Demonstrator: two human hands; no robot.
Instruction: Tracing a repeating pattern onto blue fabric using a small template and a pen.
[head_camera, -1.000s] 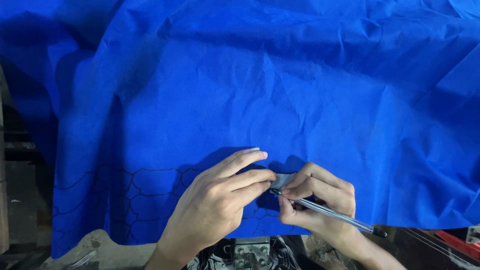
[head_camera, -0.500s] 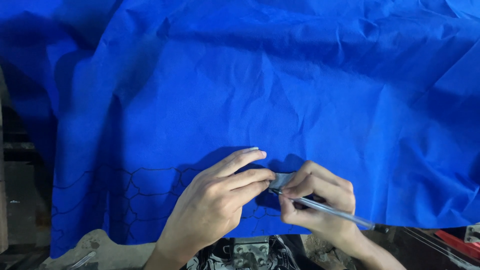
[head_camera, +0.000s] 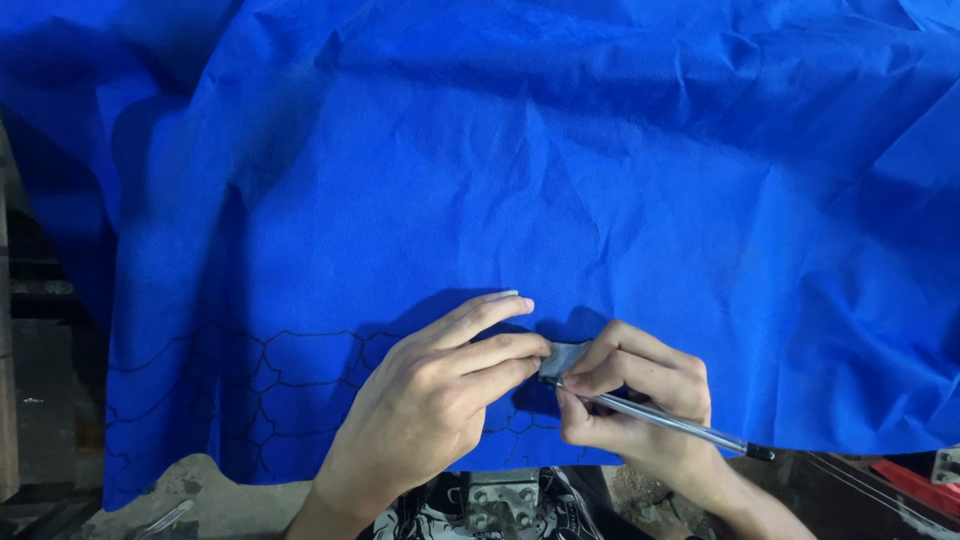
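On blue cloth (head_camera: 600, 200) | right hand (head_camera: 635, 400) pinches pen (head_camera: 660, 420), tip up-left, cap down-right | left hand (head_camera: 440, 400) presses small grey template (head_camera: 565, 357)

Two bare hands are seen from above — the left hand (head_camera: 425, 410) and the right hand (head_camera: 635, 405) — with no gloves, rings or watch to be made out on either. Both forearms are uncovered as far as the bottom edge, so no sleeve is shown, and the nails on the fingers (head_camera: 500, 305) are kept short and unpainted. Low between the wrists a strip of dark clothing (head_camera: 440, 510) with a pale printed pattern is glimpsed — too little of it is shown for the garment to be told.
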